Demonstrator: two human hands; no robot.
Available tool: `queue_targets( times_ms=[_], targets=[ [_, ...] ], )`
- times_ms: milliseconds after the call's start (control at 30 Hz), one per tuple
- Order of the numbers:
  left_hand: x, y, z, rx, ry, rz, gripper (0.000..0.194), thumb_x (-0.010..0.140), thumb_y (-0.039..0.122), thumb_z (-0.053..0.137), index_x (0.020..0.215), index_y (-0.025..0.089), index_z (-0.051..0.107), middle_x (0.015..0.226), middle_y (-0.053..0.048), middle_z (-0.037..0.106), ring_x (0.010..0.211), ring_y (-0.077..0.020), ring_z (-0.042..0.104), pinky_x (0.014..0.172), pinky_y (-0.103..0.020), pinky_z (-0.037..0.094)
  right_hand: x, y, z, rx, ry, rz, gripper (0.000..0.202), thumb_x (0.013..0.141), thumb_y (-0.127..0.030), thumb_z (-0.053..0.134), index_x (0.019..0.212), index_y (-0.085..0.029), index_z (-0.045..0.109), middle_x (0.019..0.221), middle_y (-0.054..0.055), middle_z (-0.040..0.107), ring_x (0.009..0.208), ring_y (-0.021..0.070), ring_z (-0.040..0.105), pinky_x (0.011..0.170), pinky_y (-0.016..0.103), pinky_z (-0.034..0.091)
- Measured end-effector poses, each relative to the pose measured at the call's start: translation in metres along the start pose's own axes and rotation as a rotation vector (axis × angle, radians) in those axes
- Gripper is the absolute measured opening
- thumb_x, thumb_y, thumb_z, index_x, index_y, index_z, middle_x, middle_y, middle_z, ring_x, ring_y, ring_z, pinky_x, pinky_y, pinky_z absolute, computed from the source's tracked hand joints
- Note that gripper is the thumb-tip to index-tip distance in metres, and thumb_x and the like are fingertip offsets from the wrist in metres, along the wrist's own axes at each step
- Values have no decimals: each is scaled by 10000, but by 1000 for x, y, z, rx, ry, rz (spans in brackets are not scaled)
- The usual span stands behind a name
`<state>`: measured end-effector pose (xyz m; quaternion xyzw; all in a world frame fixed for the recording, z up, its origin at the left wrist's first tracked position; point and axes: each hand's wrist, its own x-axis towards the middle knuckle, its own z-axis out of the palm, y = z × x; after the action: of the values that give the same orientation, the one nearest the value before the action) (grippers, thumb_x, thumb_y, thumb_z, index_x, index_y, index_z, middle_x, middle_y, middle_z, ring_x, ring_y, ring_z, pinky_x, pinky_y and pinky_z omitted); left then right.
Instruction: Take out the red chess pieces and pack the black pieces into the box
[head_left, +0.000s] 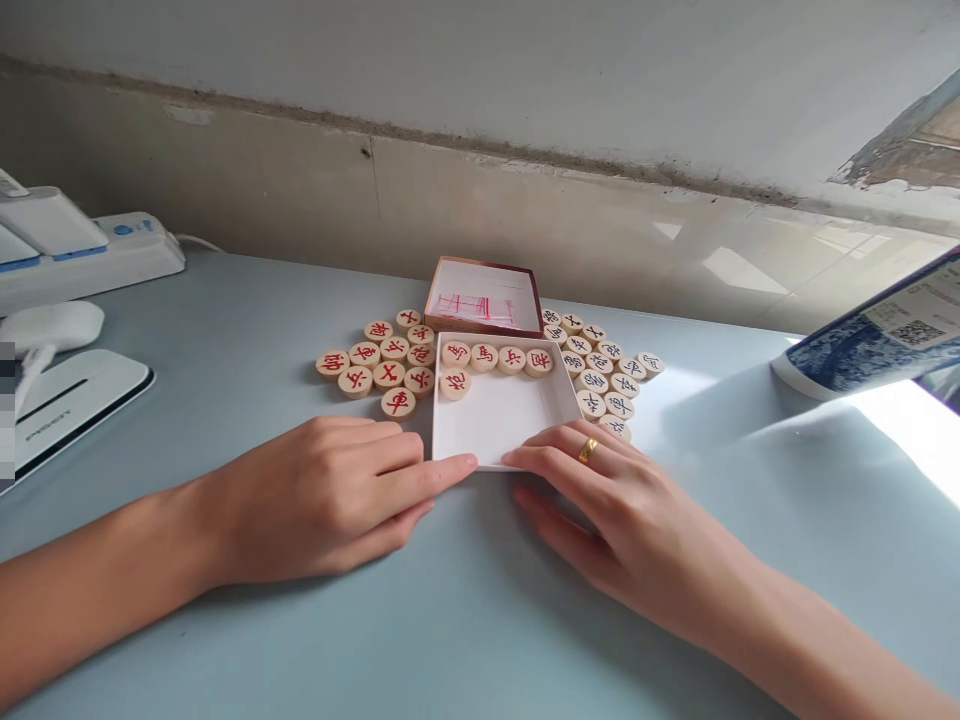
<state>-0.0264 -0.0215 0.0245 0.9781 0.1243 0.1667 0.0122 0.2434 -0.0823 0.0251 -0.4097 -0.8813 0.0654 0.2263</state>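
A white box tray [495, 425] holds several round wooden pieces with red characters, four along its far edge and one [455, 384] below them at the left. My left hand [337, 495] rests at the tray's near left corner, its index finger stretched to the near edge and the other fingers loosely bent, holding nothing. At the near right corner, my right hand [600, 500], with a gold ring, has its fingers apart and touches the tray's edge. More red-marked pieces [389, 375] lie left of the tray; dark-marked pieces [592, 382] lie right of it.
Behind the tray, an open box lid [484, 295] leans near the wall. A power strip [127, 255] and a white device [79, 400] are at the left. On the right stands a tilted blue patterned container [862, 335]. All rest on a blue-grey table [465, 620].
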Motion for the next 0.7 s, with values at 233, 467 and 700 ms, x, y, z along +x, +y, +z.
queue_targets(
  times_ms=[233, 467, 700],
  targets=[
    [0, 1, -1, -11, -5, -1, 357, 1034, 123, 432, 1379, 123, 521, 817, -5, 645, 675, -173, 603, 636, -319, 467, -2, 0, -1, -16, 4, -7, 167, 1004, -135, 529, 1113, -129, 655, 974, 85, 687, 868, 211, 658, 755, 370, 542],
    [-2, 0, 0, -11, -6, 0, 357, 1039, 128, 421, 1382, 127, 523, 829, -10, 650, 689, -171, 613, 656, -306, 469, 0, 0, -2, -17, -7, -7, 169, 1000, -135, 533, 1114, -130, 658, 973, 84, 684, 866, 210, 655, 750, 367, 542],
    [1, 0, 0, -4, -9, 1, 358, 1038, 126, 419, 1379, 123, 527, 828, -17, 660, 693, -177, 621, 664, -308, 472, 2, -1, -5, -35, -10, -23, 163, 1002, -121, 522, 1095, -125, 656, 955, 90, 693, 839, 200, 646, 721, 344, 535]
  ],
)
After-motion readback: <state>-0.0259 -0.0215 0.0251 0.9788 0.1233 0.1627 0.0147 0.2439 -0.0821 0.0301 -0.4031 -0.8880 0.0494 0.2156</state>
